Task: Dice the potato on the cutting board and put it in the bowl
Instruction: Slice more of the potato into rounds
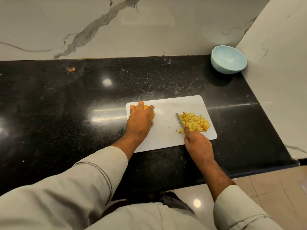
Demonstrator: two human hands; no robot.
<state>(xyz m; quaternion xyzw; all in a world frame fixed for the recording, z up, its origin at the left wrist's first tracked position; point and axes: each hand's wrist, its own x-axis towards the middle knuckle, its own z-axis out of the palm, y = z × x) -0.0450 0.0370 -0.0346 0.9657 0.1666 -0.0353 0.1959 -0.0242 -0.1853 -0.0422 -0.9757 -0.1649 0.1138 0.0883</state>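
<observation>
At the board's left end, the uncut potato piece [150, 113] is being held under the curled fingers of the left hand [140, 119] on the white cutting board [164, 128]. Dicing is judged partway done. Rightward, a knife [180, 121] is being gripped by the right hand [197, 143], its blade being laid against the pale yellow diced heap [195, 122]. Next, the remaining piece needs cutting. The blue bowl [229, 59] is being left well apart, seemingly unfilled.

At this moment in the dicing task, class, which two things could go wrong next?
The diced pile lies near the cutting board's right edge; the knife in the right hand might push pieces off. The bowl stands far away in the corner, so pieces may spill in transfer.
</observation>
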